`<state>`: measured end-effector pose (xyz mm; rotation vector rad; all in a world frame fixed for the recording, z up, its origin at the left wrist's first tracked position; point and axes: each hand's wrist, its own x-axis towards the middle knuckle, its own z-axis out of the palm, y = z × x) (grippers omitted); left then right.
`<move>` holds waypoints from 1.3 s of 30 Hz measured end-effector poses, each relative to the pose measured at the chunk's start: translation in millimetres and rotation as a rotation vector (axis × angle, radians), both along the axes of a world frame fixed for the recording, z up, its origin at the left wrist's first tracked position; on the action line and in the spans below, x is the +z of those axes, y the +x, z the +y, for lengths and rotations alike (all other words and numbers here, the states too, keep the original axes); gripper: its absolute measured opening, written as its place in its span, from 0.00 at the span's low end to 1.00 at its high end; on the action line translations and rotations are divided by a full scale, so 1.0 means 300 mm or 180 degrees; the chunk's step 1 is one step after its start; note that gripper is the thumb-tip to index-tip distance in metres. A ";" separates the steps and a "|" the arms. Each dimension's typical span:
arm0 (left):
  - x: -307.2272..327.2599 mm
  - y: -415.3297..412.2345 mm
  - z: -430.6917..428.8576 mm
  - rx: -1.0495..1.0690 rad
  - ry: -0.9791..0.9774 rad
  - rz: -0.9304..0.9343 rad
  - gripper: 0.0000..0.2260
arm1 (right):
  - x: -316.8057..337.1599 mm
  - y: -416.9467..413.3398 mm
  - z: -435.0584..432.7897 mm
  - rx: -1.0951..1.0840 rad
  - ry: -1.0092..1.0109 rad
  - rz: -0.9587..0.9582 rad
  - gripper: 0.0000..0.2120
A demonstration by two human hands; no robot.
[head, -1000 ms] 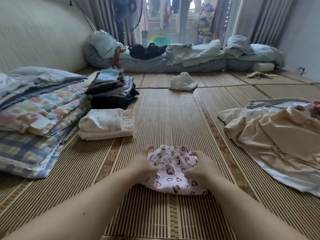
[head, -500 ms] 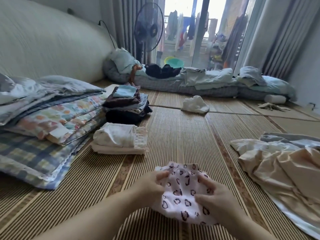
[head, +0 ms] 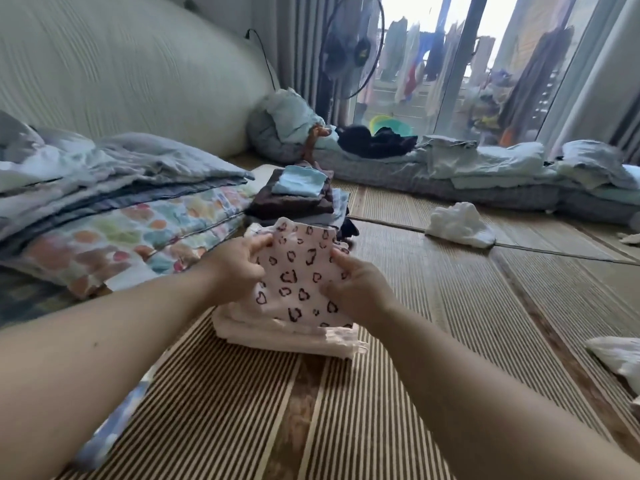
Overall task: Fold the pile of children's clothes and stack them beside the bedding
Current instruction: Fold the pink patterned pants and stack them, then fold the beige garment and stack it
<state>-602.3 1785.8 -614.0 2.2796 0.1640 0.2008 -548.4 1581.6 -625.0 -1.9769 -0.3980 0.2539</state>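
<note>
Striped woven mat (head: 433, 341): floor covering, spread beneath and all round the fingers.
Bedding (head: 114, 216): folded stack of grey, floral and checked layers, to the left of the fingers.
Low mattress (head: 467, 181): heaped with pale bedclothes, far beyond the fingers along the window.
Standing fan (head: 349, 53): beyond the fingers, in front of the curtain.
Dark stack of folded clothes (head: 294, 199): light blue piece on top, just beyond the fingers, touching the bedding's edge.
Pale stack of folded clothes (head: 287, 336): directly under the fingers, beside the bedding.
Crumpled white cloth (head: 457, 223): on the mat, beyond and to the right of the fingers, well apart.
Heart-print garment (head: 298, 275): pink-white, folded small, held between both sets of fingers over the pale stack; whether it rests on the stack cannot be told.
Left hand (head: 235, 268): fingers (head: 256, 242) curled round the garment's left edge.
Right hand (head: 356, 289): fingers (head: 341, 259) pinching the garment's right edge.
</note>
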 end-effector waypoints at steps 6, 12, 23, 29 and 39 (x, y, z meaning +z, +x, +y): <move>-0.173 0.090 0.084 0.0499 0.0757 0.1072 0.37 | -0.138 0.125 0.052 -0.0001 -0.1510 -0.0434 0.29; -0.162 0.028 0.051 0.0482 0.1029 0.0780 0.40 | -0.130 0.085 -0.049 -0.0217 -0.1542 -0.0569 0.54; -0.029 -0.387 -0.632 -0.1002 0.1797 -0.0331 0.36 | 0.090 -0.484 -0.539 -0.0185 -0.2433 -0.1866 0.44; 0.029 -0.544 -1.046 -0.1747 0.1945 -0.0564 0.37 | 0.118 -0.819 -0.993 -0.0972 -0.2548 -0.1502 0.41; 0.052 -0.620 -1.737 -0.2739 0.2497 -0.0887 0.34 | 0.028 -1.028 -1.563 -0.2137 -0.2352 -0.0513 0.38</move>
